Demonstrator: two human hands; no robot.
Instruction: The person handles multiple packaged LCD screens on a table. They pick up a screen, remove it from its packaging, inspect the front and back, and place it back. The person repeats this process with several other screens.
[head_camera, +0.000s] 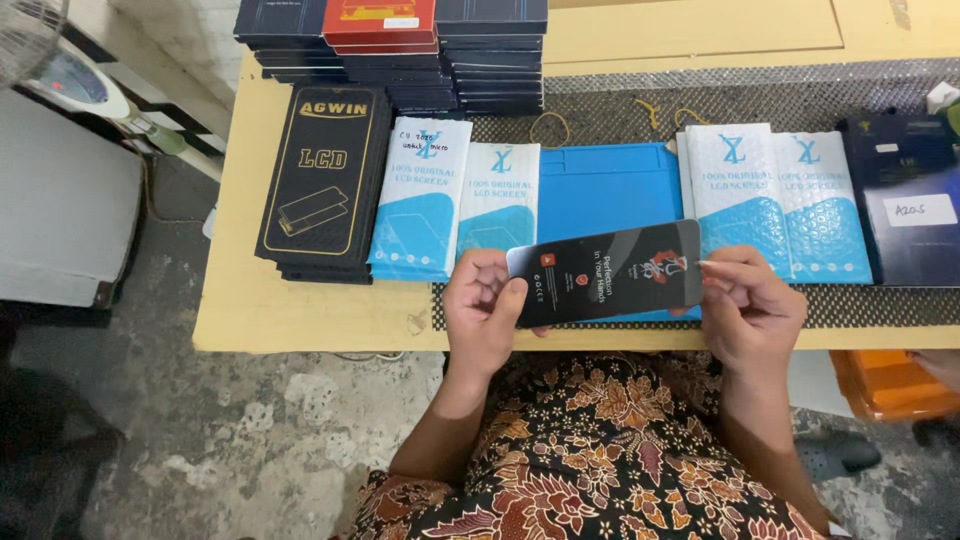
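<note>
Both hands grip a black phone screen panel (607, 272) by its short ends, left hand (484, 312) clasping one end and right hand (750, 305) pinching the other, apparently keeping fingers off its face, above the blue work mat (600, 190) between white-and-blue screen pouches (455, 200).

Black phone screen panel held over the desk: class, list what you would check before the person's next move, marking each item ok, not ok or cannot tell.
1. Left hand grips the black screen panel at its left end: ok.
2. Right hand touches the panel's right end: ok.
3. Panel held above the blue mat, not resting: ok.
4. Panel free of cracks: cannot tell.
5. White-and-blue pouches lie clear of the hands: ok.
</note>
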